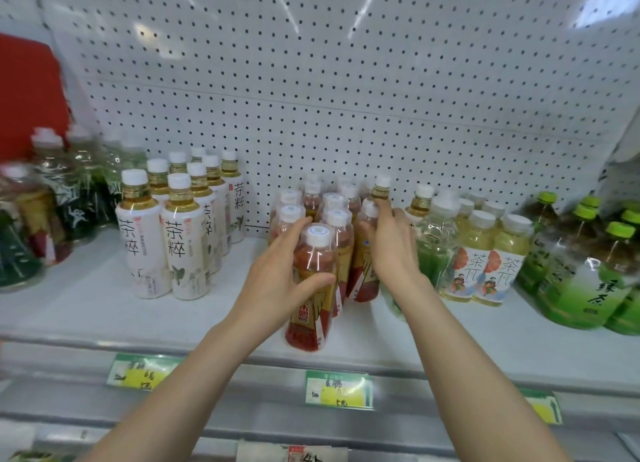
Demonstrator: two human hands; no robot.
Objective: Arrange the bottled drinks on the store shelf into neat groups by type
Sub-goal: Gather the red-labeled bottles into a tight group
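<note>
On mid shelf point(104, 309), front edge | left hand point(277, 278) curled round front red-tea bottle point(308, 323) at label | right hand point(391, 250) wrapped on pale-tea bottle point(381, 191) beside red group | judged full, heavyish, slick plastic; grip waist, not cap

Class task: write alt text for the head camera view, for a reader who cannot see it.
A person's left hand grips the front red-labelled bottle of a cluster on a white shelf; the right hand holds a neighbouring bottle. White-labelled bottles stand left, yellow bottles and green bottles right.
</note>
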